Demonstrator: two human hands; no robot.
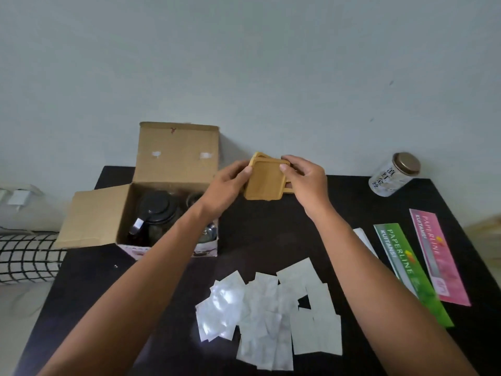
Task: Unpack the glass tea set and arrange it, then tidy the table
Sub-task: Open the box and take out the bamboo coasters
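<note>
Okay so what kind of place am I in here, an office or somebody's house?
Most likely a home, perhaps a bedroom or small living space. A dark table stands against a bare pale wall, a grid-patterned cushion lies beside it, and chargers sit plugged in at the far left.

Soft, even, diffuse light; source direction cannot be told. Wall (271, 63) reads flat grey-white. Shadows faint. Strong glare on plastic wrappers (222, 308), detail washed out. Dark table (271, 234) underexposed, little texture. Wide-angle bowing at edges; right margin smeared. Overall slightly soft, compression blur.
</note>
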